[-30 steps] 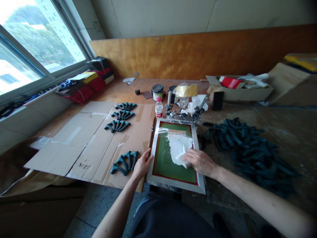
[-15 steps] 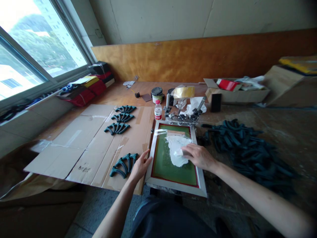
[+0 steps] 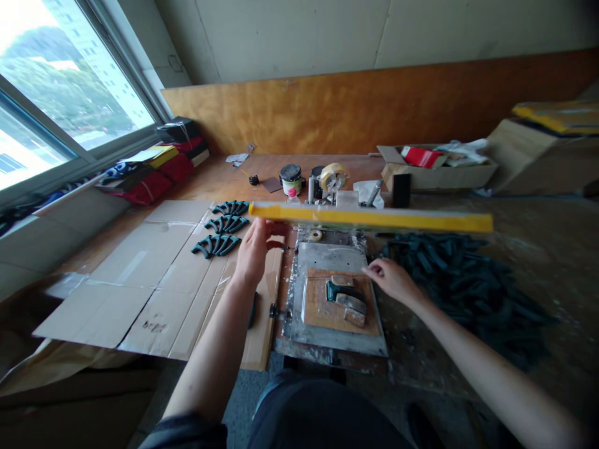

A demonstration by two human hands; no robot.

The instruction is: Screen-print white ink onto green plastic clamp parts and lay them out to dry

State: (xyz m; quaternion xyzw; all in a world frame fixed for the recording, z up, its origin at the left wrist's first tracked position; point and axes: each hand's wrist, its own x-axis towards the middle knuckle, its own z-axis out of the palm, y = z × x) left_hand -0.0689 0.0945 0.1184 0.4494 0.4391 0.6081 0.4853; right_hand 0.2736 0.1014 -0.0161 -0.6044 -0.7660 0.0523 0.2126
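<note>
The screen frame [image 3: 374,219] is tipped up on its far hinge, so all you get is its yellow front edge, a long bar running left to right across the view, hanging above the metal base plate [image 3: 327,257]. Left hand [image 3: 253,249] is up at the frame's left end, fingers curled around it. Right hand [image 3: 393,279] is down by the right edge of the wooden board [image 3: 322,305] on the plate, fingers loosely apart, holding nothing as far as I can see. On that board sits a dark teal part [image 3: 337,289] under a grey block.

The desk [image 3: 515,249] is a scuffed wooden surface with flattened cardboard [image 3: 140,274] over the left side and a plywood backboard against the wall. Window [image 3: 56,93] on the left, daylight outside.

Three neat rows of teal parts [image 3: 223,226] lie on the cardboard, and a big loose heap [image 3: 468,280] is on the right. At the back there's a black-lidded jar [image 3: 291,179], a tape roll [image 3: 333,176] and an open cardboard box [image 3: 430,168] with something red plus white scraps inside.
</note>
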